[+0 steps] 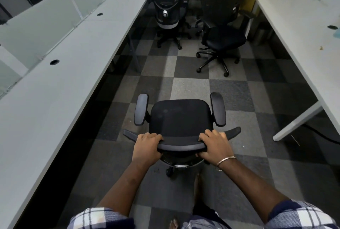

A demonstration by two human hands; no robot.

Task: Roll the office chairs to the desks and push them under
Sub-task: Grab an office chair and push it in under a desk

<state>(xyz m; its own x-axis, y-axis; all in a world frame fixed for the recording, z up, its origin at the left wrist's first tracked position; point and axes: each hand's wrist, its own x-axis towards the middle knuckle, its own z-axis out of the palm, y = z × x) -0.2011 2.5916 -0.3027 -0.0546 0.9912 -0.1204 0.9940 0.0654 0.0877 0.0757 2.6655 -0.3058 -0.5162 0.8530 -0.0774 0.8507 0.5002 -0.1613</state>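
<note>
A black office chair (179,116) with grey armrests stands in the aisle right in front of me, its seat facing away. My left hand (146,146) grips the left end of the backrest's top edge. My right hand (215,145), with a metal bangle at the wrist, grips the right end. A long white desk (60,85) runs along the left. Another white desk (301,31) runs along the right. Two more black chairs stand farther down the aisle, one at the left (168,7) and one at the right (223,26).
The floor is checkered grey carpet (191,85). Frosted dividers (38,26) line the far side of the left desk. A white desk leg (296,122) slants to the floor at the right, with a cable behind it. More chairs crowd the aisle's far end.
</note>
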